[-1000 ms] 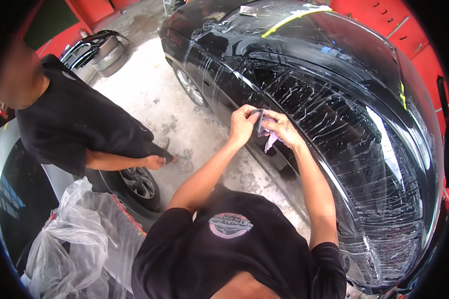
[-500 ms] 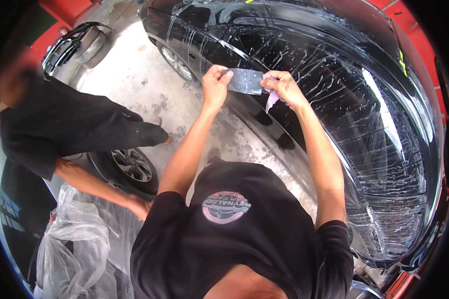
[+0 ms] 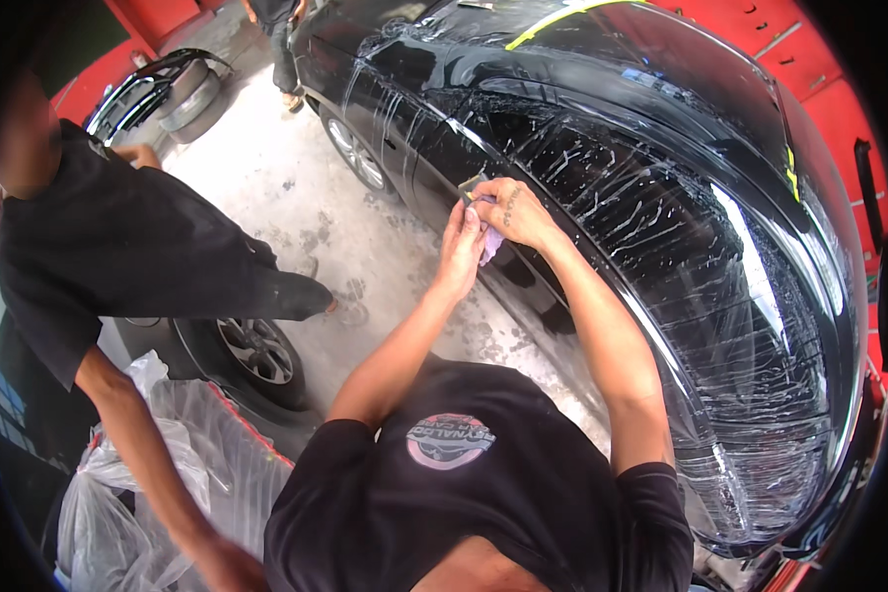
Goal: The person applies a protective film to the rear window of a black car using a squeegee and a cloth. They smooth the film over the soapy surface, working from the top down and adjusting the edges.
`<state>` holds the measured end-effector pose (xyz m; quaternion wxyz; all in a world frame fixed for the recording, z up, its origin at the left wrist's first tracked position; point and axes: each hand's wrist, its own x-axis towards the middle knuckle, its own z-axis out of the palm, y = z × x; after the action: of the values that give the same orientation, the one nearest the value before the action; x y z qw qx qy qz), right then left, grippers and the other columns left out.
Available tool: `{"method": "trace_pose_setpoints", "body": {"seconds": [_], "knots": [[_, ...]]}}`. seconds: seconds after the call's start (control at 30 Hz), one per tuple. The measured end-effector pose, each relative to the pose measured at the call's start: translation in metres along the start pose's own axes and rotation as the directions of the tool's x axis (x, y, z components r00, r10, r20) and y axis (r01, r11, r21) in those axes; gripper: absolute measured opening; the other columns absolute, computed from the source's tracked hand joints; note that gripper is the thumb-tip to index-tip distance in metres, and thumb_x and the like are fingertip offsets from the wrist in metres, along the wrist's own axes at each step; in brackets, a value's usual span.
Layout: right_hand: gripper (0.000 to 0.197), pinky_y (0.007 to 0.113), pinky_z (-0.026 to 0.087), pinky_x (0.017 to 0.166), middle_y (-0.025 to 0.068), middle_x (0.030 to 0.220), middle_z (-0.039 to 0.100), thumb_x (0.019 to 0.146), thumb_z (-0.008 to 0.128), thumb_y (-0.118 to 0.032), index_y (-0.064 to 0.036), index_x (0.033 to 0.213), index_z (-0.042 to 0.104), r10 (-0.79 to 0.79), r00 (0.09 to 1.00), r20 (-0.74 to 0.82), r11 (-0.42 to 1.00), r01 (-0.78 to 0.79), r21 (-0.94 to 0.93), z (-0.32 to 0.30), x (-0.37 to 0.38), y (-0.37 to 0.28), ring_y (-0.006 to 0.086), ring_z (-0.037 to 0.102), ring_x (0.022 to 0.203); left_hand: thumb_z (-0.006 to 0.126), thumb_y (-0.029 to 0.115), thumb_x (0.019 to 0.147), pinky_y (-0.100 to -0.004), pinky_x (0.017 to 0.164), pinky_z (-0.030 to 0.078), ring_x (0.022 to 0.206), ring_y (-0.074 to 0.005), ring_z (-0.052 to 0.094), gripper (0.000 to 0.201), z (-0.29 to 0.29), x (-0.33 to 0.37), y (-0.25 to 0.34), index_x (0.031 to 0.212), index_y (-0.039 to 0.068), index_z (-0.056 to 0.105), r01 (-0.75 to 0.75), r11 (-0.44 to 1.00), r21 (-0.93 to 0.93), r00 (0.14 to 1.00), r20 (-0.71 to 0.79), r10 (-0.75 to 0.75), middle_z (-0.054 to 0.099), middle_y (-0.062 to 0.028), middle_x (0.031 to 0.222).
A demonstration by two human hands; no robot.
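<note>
My two hands meet in front of the black car (image 3: 405,138), level with its wet side. My left hand (image 3: 459,249) is closed on a thin, grey, card-like piece (image 3: 471,185), mostly covered by fingers and seen at a slant. My right hand (image 3: 519,210) pinches over the same piece and has a lilac cloth (image 3: 491,245) bunched in it, hanging below the fingers. How the cloth and the card lie between the hands is hidden. The car's curved dark glass (image 3: 661,197) bears streaks and drops of liquid.
A co-worker in dark clothes (image 3: 148,237) stands close at my left, an arm reaching down beside clear plastic sheeting (image 3: 128,503). Another car's wheel (image 3: 257,350) is near that person. Farther back stand a second person (image 3: 281,49) and a loose bumper-like part (image 3: 148,94).
The card, held stretched between both hands before, is now mostly covered as the hands came together and lower. The co-worker's arm swung downward. A second person shows at the back.
</note>
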<state>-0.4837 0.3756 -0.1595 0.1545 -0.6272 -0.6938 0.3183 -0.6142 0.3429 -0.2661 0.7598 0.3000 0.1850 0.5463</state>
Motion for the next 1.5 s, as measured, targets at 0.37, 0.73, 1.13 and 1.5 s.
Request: {"method": "trace_pose_setpoints", "body": {"seconds": [0.37, 0.73, 1.13, 1.5], "knots": [[0.035, 0.040, 0.058, 0.081, 0.0192, 0.096, 0.077, 0.091, 0.066, -0.018, -0.0018, 0.121, 0.074, -0.251, 0.960, 0.127, 0.962, 0.233, 0.142, -0.004, -0.015, 0.056, 0.0272, 0.075, 0.085, 0.064, 0.045, 0.105, -0.0395, 0.089, 0.059, 0.111, -0.0214, 0.068, 0.054, -0.026, 0.010, -0.022, 0.148, 0.017, 0.046, 0.366, 0.927, -0.086, 0.930, -0.006, -0.368, 0.063, -0.0047, 0.133], [0.035, 0.045, 0.053, 0.098, 0.0205, 0.118, 0.069, 0.094, 0.070, -0.023, -0.0016, 0.122, 0.073, -0.350, 0.740, -0.574, 0.875, 0.040, -0.482, -0.205, -0.063, 0.021, 0.0391, 0.067, 0.110, 0.054, 0.027, 0.108, -0.0352, 0.063, 0.059, 0.097, -0.0201, 0.071, 0.036, -0.088, 0.010, -0.052, 0.138, 0.008, 0.060, 0.474, 0.866, 0.161, 0.805, -0.476, -0.353, 0.070, -0.0082, 0.122], [0.030, 0.046, 0.048, 0.099, 0.0114, 0.118, 0.065, 0.096, 0.067, -0.024, -0.0108, 0.122, 0.071, -0.503, 0.517, -0.693, 0.547, -0.430, -0.718, -0.271, -0.102, 0.099, 0.0317, 0.063, 0.112, 0.066, 0.002, 0.092, -0.0401, 0.066, 0.069, 0.091, -0.0280, 0.072, 0.044, -0.114, -0.017, -0.034, 0.135, -0.001, 0.057, 0.397, 0.901, 0.175, 0.789, -0.567, -0.237, 0.066, -0.0157, 0.114], [0.029, 0.046, 0.049, 0.099, 0.0111, 0.115, 0.066, 0.096, 0.067, -0.024, -0.0117, 0.121, 0.072, -0.519, 0.479, -0.708, 0.553, -0.444, -0.705, -0.271, -0.098, 0.099, 0.0313, 0.064, 0.109, 0.050, -0.001, 0.083, -0.0510, 0.078, 0.069, 0.110, -0.0387, 0.065, 0.054, -0.131, -0.051, -0.025, 0.137, 0.003, 0.050, 0.354, 0.935, -0.011, 0.737, -0.613, -0.286, 0.054, -0.0198, 0.132]]}}
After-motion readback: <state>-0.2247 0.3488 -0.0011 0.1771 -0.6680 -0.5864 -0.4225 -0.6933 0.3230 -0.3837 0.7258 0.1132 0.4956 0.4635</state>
